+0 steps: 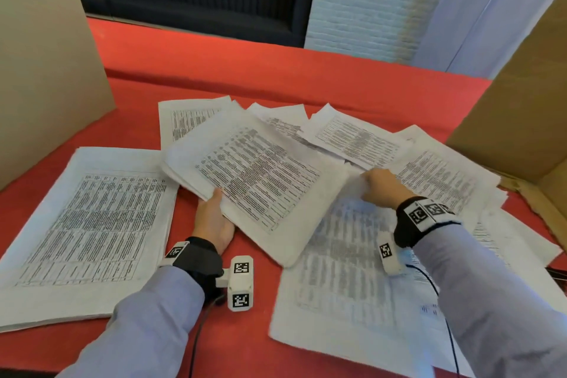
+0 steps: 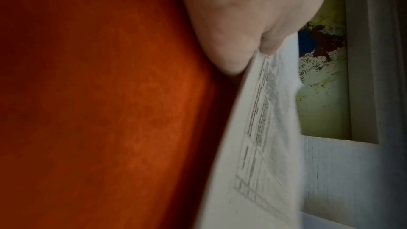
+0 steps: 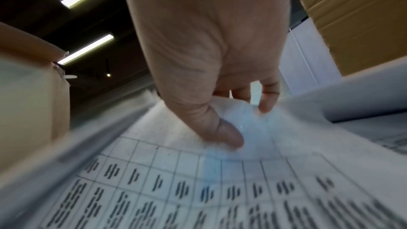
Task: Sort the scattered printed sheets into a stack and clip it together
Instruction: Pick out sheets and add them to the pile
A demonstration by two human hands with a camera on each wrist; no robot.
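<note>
Printed sheets with tables lie scattered over a red table [image 1: 276, 70]. My left hand [image 1: 214, 209] grips the near-left edge of a thick bundle of sheets [image 1: 254, 169], thumb on top, fingers hidden beneath; the left wrist view shows the bundle [image 2: 259, 128] pinched edge-on. My right hand [image 1: 380, 186] pinches the far edge of a blurred loose sheet [image 1: 343, 270] lying near right; in the right wrist view its thumb [image 3: 229, 135] presses onto that sheet [image 3: 198, 180]. A squared stack [image 1: 89, 224] lies at the near left. More sheets [image 1: 352, 132] fan out behind and to the right.
A cardboard box wall [image 1: 40, 55] stands at the left and another open cardboard box [image 1: 527, 120] at the right. Red cloth shows bare at the far side. Wrist-camera cables [image 1: 196, 341] trail toward the near edge. No clip is in view.
</note>
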